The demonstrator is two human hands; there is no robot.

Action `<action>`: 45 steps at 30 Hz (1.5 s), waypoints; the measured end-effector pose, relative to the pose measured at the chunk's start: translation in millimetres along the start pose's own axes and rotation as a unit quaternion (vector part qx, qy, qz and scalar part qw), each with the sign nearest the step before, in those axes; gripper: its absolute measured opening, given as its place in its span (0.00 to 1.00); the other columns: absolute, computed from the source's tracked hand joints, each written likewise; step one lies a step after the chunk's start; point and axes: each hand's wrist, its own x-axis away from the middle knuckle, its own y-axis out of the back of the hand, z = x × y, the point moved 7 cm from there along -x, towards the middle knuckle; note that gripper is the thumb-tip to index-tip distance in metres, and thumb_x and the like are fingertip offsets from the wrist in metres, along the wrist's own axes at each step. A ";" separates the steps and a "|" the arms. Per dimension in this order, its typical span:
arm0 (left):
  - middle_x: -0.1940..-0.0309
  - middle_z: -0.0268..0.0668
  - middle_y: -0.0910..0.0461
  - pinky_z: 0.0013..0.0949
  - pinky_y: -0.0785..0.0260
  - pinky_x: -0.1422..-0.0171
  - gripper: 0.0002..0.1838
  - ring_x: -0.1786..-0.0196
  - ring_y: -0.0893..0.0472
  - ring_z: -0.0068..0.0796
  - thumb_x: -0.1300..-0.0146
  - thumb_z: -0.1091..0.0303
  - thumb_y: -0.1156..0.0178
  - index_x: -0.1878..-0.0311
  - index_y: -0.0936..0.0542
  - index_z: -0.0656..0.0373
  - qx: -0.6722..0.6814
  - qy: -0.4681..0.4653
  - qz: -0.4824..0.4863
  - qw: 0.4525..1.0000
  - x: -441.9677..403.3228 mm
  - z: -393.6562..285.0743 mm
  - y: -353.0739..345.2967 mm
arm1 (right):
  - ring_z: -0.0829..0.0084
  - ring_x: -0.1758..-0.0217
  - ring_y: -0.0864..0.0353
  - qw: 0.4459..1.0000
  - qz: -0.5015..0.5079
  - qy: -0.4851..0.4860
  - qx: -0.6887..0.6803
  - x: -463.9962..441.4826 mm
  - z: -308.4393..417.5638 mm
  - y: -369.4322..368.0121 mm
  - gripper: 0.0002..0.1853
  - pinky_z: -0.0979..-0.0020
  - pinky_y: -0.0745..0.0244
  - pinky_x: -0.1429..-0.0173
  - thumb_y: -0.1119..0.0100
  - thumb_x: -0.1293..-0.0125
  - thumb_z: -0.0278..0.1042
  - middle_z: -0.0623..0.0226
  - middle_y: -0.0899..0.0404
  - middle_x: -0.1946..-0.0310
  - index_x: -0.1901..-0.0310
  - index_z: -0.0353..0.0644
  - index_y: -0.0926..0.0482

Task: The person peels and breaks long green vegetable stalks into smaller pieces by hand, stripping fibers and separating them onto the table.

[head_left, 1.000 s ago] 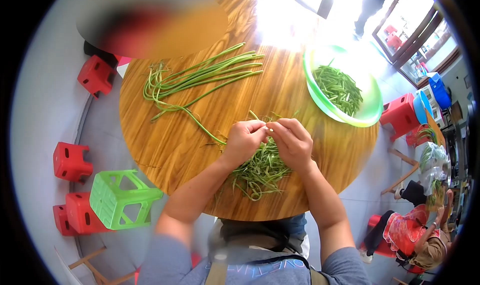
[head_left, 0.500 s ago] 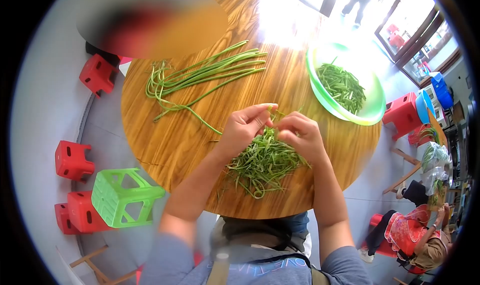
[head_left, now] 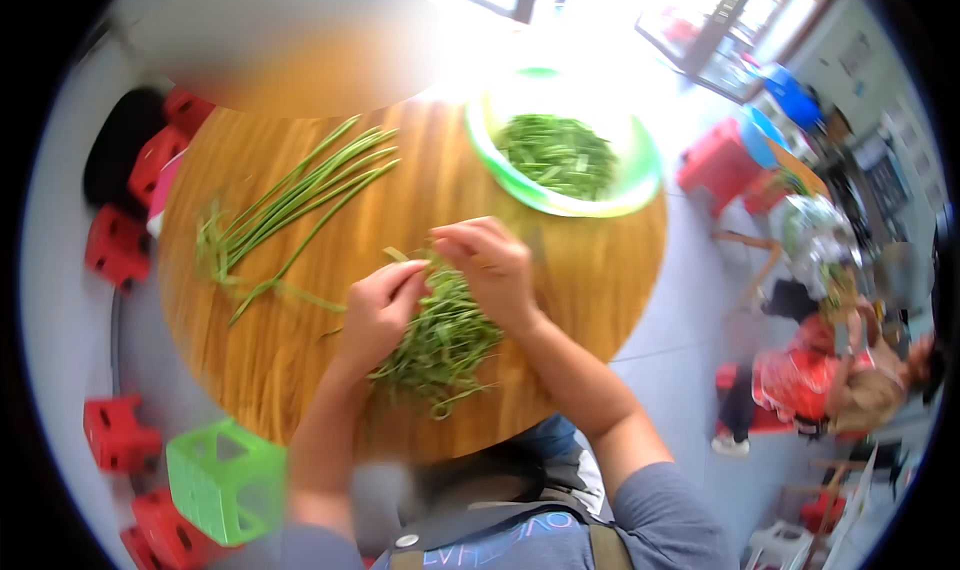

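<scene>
My left hand (head_left: 382,305) is closed in a pinch above a heap of thin green trimmings (head_left: 445,335), with a pale green bit of garlic scape at its fingertips. Close by on the right, my right hand (head_left: 490,260) has its fingers pressed together; what they hold is too blurred to make out. Long garlic scapes (head_left: 305,195) lie in a loose bunch at the left, curled ends toward the left edge. One stem trails from the bunch toward my left hand. Short cut green pieces (head_left: 560,155) fill part of a light green bowl (head_left: 640,185) farther back.
The round wooden table (head_left: 250,340) carries everything. A blurred disc-like shape (head_left: 290,50) covers the upper left. Red stools (head_left: 120,435) and a green stool (head_left: 225,480) stand at the left. At the right sits a person in a red apron (head_left: 795,380), near greens in plastic bags.
The view has swung, so the table and bowl appear farther left. My hands stay close together over the trimmings; my right hand now sits higher than my left.
</scene>
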 end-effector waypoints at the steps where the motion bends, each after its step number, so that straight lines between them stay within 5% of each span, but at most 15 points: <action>1: 0.73 0.35 0.20 0.22 0.34 0.71 0.09 0.75 0.25 0.18 0.37 0.73 0.46 0.57 0.21 0.67 -0.009 -0.008 -0.008 1.000 0.6 -3.1 -1.3 | 0.80 0.68 0.23 0.999 0.001 -0.041 0.009 3.0 -7.4 -2.6 0.09 0.78 0.28 0.67 0.38 0.44 0.21 0.66 0.22 0.70 0.60 0.39 0.19; 5: 0.74 0.32 0.21 0.19 0.38 0.74 0.08 0.77 0.29 0.14 0.36 0.73 0.46 0.58 0.21 0.67 0.005 -0.027 0.013 1.000 4.8 1.0 -8.1 | 0.86 0.67 0.25 0.939 0.005 -0.238 -0.250 20.1 -25.6 -9.1 0.09 0.81 0.28 0.66 0.39 0.41 0.23 0.72 0.23 0.70 0.57 0.37 0.22; 8: 0.75 0.33 0.22 0.19 0.40 0.75 0.08 0.78 0.29 0.14 0.35 0.72 0.46 0.59 0.21 0.67 0.029 -0.022 0.006 0.999 6.3 -7.7 -9.3 | 0.83 0.68 0.24 0.919 -0.004 -0.264 -0.294 23.0 -34.9 -12.3 0.09 0.80 0.28 0.67 0.37 0.42 0.25 0.70 0.24 0.70 0.58 0.37 0.21; 10: 0.75 0.33 0.22 0.19 0.39 0.75 0.08 0.78 0.29 0.14 0.35 0.71 0.46 0.60 0.22 0.67 0.070 0.001 0.022 0.997 4.8 -7.3 -11.3 | 0.79 0.69 0.23 0.989 -0.025 -0.083 -0.122 10.5 -9.4 4.7 0.09 0.79 0.27 0.67 0.37 0.43 0.25 0.68 0.24 0.70 0.60 0.37 0.21; 12: 0.75 0.34 0.22 0.20 0.38 0.76 0.09 0.78 0.28 0.16 0.35 0.70 0.46 0.61 0.22 0.68 0.106 0.028 0.030 0.994 5.7 -8.4 -12.5 | 0.71 0.69 0.24 0.995 -0.063 0.064 0.053 9.9 14.3 9.3 0.09 0.76 0.27 0.63 0.35 0.49 0.24 0.67 0.26 0.69 0.63 0.39 0.19; 19: 0.73 0.35 0.22 0.21 0.34 0.73 0.09 0.74 0.25 0.19 0.33 0.69 0.48 0.58 0.24 0.66 0.288 0.062 -0.010 0.956 3.4 22.2 -13.3 | 0.69 0.61 0.28 0.945 -0.063 0.256 0.194 15.1 64.2 1.9 0.16 0.70 0.29 0.60 0.37 0.58 0.27 0.71 0.27 0.66 0.62 0.42 0.19; 25: 0.73 0.35 0.22 0.21 0.34 0.72 0.09 0.74 0.25 0.20 0.33 0.67 0.48 0.55 0.24 0.62 0.404 0.109 -0.118 0.901 -12.9 35.4 28.9 | 0.71 0.71 0.28 0.989 0.105 0.080 -0.062 10.0 29.8 -17.5 0.06 0.71 0.31 0.68 0.35 0.46 0.29 0.67 0.27 0.71 0.67 0.41 0.20; 33: 0.74 0.30 0.25 0.19 0.37 0.73 0.11 0.75 0.29 0.15 0.32 0.65 0.48 0.52 0.25 0.60 0.333 0.032 -0.163 0.928 -10.3 13.8 45.1 | 0.75 0.78 0.30 0.905 0.343 -0.172 -0.185 22.6 9.3 -29.8 0.09 0.75 0.34 0.73 0.37 0.40 0.36 0.69 0.27 0.80 0.69 0.38 0.21; 36: 0.74 0.29 0.25 0.18 0.38 0.72 0.11 0.76 0.30 0.15 0.32 0.66 0.48 0.52 0.25 0.61 0.285 -0.012 -0.119 0.951 -8.3 8.8 43.6 | 0.77 0.77 0.30 0.936 0.303 -0.027 -0.178 18.5 19.3 -27.1 0.11 0.77 0.34 0.71 0.37 0.40 0.38 0.70 0.27 0.79 0.68 0.38 0.20; 40: 0.74 0.29 0.25 0.18 0.39 0.71 0.10 0.75 0.31 0.14 0.33 0.69 0.48 0.55 0.23 0.63 0.275 0.048 -0.075 0.957 -3.3 -3.8 21.6 | 0.82 0.73 0.30 0.932 0.319 -0.146 -0.091 17.7 -5.1 -29.8 0.10 0.79 0.34 0.69 0.38 0.39 0.37 0.70 0.27 0.76 0.66 0.39 0.19; 42: 0.74 0.29 0.25 0.17 0.40 0.71 0.10 0.75 0.32 0.13 0.34 0.70 0.48 0.57 0.21 0.64 0.168 -0.027 -0.040 0.985 -1.7 -8.7 17.5 | 0.84 0.71 0.30 0.938 0.276 -0.193 -0.079 18.2 -17.5 -30.4 0.09 0.79 0.33 0.68 0.38 0.39 0.36 0.71 0.27 0.74 0.65 0.39 0.19; 45: 0.76 0.28 0.25 0.17 0.42 0.71 0.10 0.75 0.33 0.12 0.35 0.69 0.47 0.60 0.20 0.64 0.083 -0.063 -0.022 0.994 3.7 -17.5 12.8 | 0.86 0.70 0.30 0.975 0.178 -0.107 -0.073 5.3 2.8 -14.4 0.10 0.80 0.33 0.68 0.39 0.37 0.35 0.73 0.25 0.72 0.60 0.38 0.20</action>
